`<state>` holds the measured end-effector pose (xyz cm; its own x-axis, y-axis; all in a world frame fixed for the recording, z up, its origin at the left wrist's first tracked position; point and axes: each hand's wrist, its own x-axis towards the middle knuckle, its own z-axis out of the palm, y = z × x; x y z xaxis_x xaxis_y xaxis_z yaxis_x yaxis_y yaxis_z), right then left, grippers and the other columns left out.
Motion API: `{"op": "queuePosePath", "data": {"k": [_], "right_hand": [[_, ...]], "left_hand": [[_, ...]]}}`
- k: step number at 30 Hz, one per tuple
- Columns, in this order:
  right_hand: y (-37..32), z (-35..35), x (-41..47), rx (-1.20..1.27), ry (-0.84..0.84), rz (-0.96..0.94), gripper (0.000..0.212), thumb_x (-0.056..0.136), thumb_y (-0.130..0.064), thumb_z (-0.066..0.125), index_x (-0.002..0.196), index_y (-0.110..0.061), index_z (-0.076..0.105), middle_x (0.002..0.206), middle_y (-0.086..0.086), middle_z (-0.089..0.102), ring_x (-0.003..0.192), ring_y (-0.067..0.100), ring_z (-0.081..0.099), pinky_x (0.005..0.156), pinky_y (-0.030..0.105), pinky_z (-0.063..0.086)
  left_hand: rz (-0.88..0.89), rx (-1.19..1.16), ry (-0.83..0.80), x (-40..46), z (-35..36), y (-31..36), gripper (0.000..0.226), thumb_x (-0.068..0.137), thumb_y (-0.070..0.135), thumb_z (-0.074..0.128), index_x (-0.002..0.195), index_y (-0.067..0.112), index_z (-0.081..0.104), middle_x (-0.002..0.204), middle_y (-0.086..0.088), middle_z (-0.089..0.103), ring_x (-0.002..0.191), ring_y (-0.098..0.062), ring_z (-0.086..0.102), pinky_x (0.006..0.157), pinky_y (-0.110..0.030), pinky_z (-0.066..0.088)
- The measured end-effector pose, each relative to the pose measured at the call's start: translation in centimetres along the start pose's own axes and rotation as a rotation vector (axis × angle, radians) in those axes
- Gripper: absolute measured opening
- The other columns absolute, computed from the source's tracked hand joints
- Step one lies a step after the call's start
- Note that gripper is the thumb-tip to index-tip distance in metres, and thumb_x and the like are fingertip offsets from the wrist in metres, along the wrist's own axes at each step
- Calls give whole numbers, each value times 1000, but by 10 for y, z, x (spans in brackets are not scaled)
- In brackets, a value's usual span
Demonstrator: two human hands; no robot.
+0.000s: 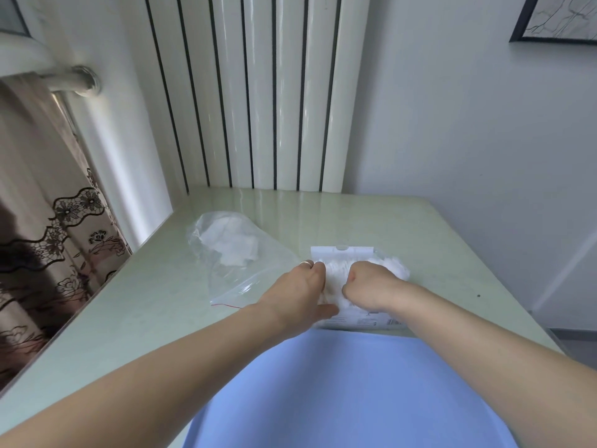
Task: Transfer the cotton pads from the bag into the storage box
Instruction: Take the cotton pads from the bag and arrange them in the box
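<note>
— What did the head view give you at that moment?

— I had both hands at the centre right of the frame, on the pack of cotton pads [336, 279] lying flat on the pale green table [129, 305]. My left hand [298, 294] gripped the pack's left edge, thumb low toward me, fingers curled over the top; a ring sat on one finger. My right hand [368, 286] was clenched on the pack from the right, knuckles up, bunching the white pads under the clear wrap.

— Was the pack open?

— I could not tell. Its white header card [342, 253] with a hang hole pointed toward the top of the frame, and a printed strip showed at its near end.

— Anything else on the table?

— Just left of the pack, near my left hand, lay a clear zip bag [239, 263] with some white material inside, its sealing strip toward me. I saw no storage box in the frame.

— And the surroundings?

— A white ribbed radiator [258, 92] stood against the wall at top centre, a patterned curtain [48, 237] hung at the left edge, a framed picture [562, 17] sat in the upper right corner, and my blue garment [349, 392] filled the bottom centre.
</note>
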<state>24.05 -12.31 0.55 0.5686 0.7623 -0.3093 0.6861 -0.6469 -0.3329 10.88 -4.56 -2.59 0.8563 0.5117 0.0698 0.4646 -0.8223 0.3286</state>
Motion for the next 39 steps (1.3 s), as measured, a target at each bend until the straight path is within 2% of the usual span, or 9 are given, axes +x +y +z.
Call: {"op": "queuePosePath", "data": {"k": [10, 16, 18, 21, 26, 29, 33, 36, 39], "right_hand": [[10, -4, -16, 80, -21, -10, 22, 94, -19, 42, 74, -14, 50, 68, 1, 51, 70, 21, 52, 59, 27, 36], [4, -19, -44, 141, 370, -220, 18, 92, -15, 45, 99, -18, 61, 95, -2, 63, 78, 18, 62, 66, 28, 49], [-17, -12, -58, 321, 272, -345, 20, 89, -9, 51, 94, -21, 66, 89, -4, 66, 75, 14, 61, 65, 25, 48], [-47, 14, -72, 421, 6, -418, 28, 87, -6, 52, 91, -22, 75, 98, -3, 73, 95, 18, 67, 87, 31, 56], [-74, 58, -63, -103, 108, -640, 50, 91, 2, 37, 131, -15, 61, 125, 1, 58, 115, 26, 57, 93, 37, 49], [-86, 67, -47, -103, 43, -599, 53, 94, 0, 32, 140, -17, 51, 138, 5, 50, 125, 26, 50, 100, 35, 44], [-107, 68, -7, -28, 34, -533, 55, 91, -1, 33, 138, -20, 54, 140, 5, 49, 115, 28, 57, 90, 32, 50], [-122, 79, 29, -154, -35, -466, 52, 97, -17, 45, 148, -23, 37, 147, 7, 36, 132, 30, 43, 109, 38, 39], [-139, 94, 64, -189, 69, -449, 55, 95, -26, 52, 147, -25, 32, 145, 8, 31, 131, 31, 39, 107, 39, 38]], "left_hand": [[-18, -42, -39, -8, -6, -1, 31, 93, 32, 61, 109, 8, 49, 110, -8, 52, 94, -29, 59, 86, -43, 51], [65, -190, 146, -38, -60, -8, 15, 94, 19, 56, 105, 14, 47, 100, -2, 67, 75, -17, 69, 70, -36, 56], [37, -213, 343, -45, -82, -23, 11, 92, 14, 54, 102, 15, 50, 93, 0, 67, 66, -15, 63, 62, -33, 51], [-209, -221, 503, -51, -99, -64, 18, 93, 20, 54, 110, 16, 51, 102, 0, 63, 80, -19, 57, 65, -32, 43], [-726, -568, 144, -62, -76, -124, 67, 99, 48, 50, 152, 14, 26, 139, -9, 47, 125, -29, 52, 99, -37, 45], [-745, -819, 139, -58, -66, -136, 71, 99, 49, 51, 153, 11, 24, 128, -5, 49, 106, -23, 64, 89, -36, 54], [-731, -815, 161, -40, -63, -155, 71, 100, 46, 49, 155, 12, 20, 127, -5, 48, 110, -26, 63, 96, -41, 54], [-726, -847, 174, -23, -61, -169, 69, 100, 45, 49, 156, 20, 19, 121, -5, 50, 111, -28, 63, 99, -43, 53], [-712, -879, 181, -5, -56, -178, 65, 99, 42, 51, 154, 22, 22, 113, -8, 57, 85, -20, 66, 76, -30, 54]]}}
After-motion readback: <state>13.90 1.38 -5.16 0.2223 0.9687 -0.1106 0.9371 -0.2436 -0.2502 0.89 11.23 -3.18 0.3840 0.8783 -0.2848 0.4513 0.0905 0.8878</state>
